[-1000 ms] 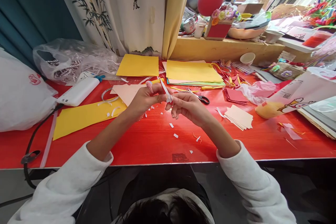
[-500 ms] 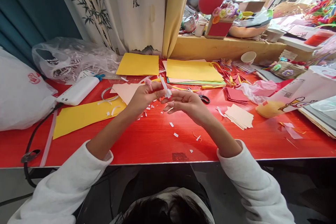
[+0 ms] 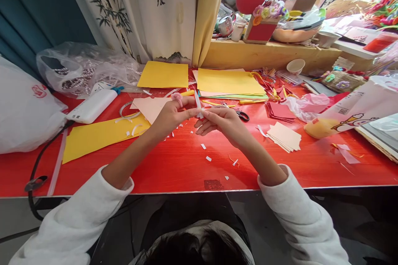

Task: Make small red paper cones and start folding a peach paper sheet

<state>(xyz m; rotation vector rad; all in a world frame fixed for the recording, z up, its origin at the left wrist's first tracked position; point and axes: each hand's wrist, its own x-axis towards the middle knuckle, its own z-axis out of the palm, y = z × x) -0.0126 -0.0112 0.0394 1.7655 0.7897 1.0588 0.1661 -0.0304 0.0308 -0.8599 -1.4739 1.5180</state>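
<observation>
Above the red table, my left hand point(image 3: 174, 116) pinches a narrow white paper strip point(image 3: 197, 99), which stands up between the fingers. My right hand point(image 3: 224, 123) meets it from the other side, thumb and forefinger closed on the strip's lower end, the other fingers loosely curled. A fuzzy pink piece point(image 3: 177, 98) sits at the knuckles of my left hand; whether it is worn or held I cannot tell. Small white paper scraps point(image 3: 208, 158) lie below the hands. Behind my right hand is a pair of scissors point(image 3: 243, 116) with black handles, partly hidden.
Yellow sheets point(image 3: 230, 82) lie at the back, and a yellow strip of card point(image 3: 99, 138) at left. Cream cards point(image 3: 284, 136) and red cards point(image 3: 280, 112) are at right, near a drink cup point(image 3: 351, 109) lying tilted. A white device point(image 3: 91, 107) rests by plastic bags point(image 3: 27, 112).
My right hand's thumb and forefinger have closed on the lower end of the white strip; before, its fingers were more spread. The strip now stands more upright.
</observation>
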